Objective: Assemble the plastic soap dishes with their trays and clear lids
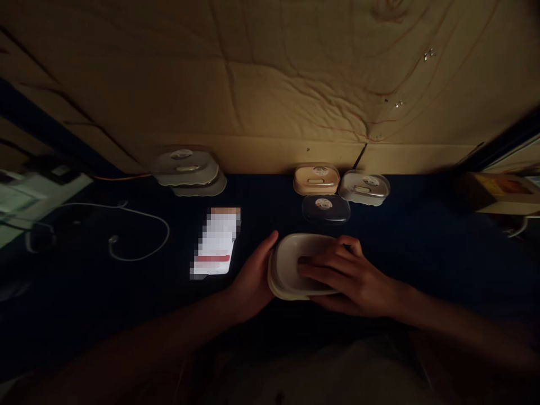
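A shallow, pale dish (291,256) with rounded corners and a double-looking rim is held over the dark blue table, in front of me. My left hand (256,281) supports its left side, thumb up along the rim and the other fingers hidden behind or beneath. My right hand (352,275) grips it from the right, with curled fingers reaching over the edge into the hollow. Just beyond lies a dark oval lidded box (325,209) with a round sticker. Behind it stand a peach lidded box (316,180) and a grey one (364,188).
To the left, a lit phone (217,242) lies on the table, with grey stacked boxes (189,171) behind it. A white cable (162,247) curls at far left. A cardboard box (502,194) sits at right. A brown covered panel (270,101) closes off the back.
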`<state>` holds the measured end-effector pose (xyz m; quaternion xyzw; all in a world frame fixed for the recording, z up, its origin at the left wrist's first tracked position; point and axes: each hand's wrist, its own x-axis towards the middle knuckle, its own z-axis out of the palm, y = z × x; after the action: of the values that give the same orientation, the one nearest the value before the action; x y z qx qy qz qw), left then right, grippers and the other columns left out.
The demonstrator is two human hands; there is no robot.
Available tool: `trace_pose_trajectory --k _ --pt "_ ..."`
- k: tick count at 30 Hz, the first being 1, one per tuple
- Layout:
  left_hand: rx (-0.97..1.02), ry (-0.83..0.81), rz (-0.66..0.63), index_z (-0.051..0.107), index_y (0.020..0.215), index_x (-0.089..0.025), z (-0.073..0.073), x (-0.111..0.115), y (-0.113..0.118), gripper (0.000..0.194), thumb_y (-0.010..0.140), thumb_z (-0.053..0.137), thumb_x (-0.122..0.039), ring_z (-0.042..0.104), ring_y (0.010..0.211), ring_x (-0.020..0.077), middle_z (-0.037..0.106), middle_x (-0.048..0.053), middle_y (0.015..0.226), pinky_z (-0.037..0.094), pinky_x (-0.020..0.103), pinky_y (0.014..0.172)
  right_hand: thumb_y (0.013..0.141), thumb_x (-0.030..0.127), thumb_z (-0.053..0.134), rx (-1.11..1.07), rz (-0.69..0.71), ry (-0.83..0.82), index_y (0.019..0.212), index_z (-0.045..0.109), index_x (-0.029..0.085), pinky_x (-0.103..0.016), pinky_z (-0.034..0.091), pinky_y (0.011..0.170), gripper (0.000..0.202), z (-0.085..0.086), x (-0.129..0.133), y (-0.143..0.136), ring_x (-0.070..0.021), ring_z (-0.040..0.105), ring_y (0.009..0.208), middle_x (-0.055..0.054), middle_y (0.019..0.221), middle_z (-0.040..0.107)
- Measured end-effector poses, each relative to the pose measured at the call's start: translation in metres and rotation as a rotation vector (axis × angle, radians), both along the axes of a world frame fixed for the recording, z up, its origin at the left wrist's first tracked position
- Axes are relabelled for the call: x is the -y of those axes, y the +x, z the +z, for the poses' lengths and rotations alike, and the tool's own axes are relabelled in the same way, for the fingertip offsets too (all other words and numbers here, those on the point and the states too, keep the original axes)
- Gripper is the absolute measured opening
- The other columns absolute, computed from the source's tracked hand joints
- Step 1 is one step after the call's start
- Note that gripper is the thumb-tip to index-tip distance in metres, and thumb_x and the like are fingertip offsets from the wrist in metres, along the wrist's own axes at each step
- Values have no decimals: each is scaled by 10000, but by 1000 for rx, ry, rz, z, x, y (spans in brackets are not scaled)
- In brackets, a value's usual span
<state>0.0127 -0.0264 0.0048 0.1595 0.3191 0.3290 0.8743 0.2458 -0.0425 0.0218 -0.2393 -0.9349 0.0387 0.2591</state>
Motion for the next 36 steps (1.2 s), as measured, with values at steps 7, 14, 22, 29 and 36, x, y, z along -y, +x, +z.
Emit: trace_pose_trajectory --k 7,14,22,29,36 --pt "-40 -5 88 812 978 -148 -10 3 -1 295 942 735 -430 719 836 190 810 69 885 522 277 802 1101 480 525 77 48 -13 1414 606 183 -444 341 1100 439 -3 -3 5 -227 661 1147 -94 1263 753" --pt "-117 -8 119 815 1008 -154 -9 2 -1 255 928 730 -381 723 842 202 816 71 925 530 306 822 1119 414 458 -31 -253 -125 1489 565 231 -530 464 1086 426 -10 -48 34 -308 585 1363 -146 1479 626" --pt "-162 13 219 821 1042 -154 -2 -1 1 278 945 688 -378 723 901 212 821 78 981 545 312 874 1016 551 640 126 24 -250 1657 341 252 -599 337 1266 768 -15 -32 21 -335 297 1610 -152 1734 324" --pt "-167 31 216 819 1068 -152 -3 -4 -1 312 928 704 -406 729 935 226 818 82 959 550 306 863 1060 355 613 190 73 -210 1641 381 280 -599 257 1305 630 -25 -29 13 -286 230 1638 -118 1760 270" --pt "-233 21 294 815 1018 -162 0 -3 -1 270 926 732 -402 720 902 199 815 50 967 546 294 837 1108 489 452 68 -238 -175 1679 270 264 -624 298 1269 640 -34 -64 39 -321 270 1622 -154 1736 317"
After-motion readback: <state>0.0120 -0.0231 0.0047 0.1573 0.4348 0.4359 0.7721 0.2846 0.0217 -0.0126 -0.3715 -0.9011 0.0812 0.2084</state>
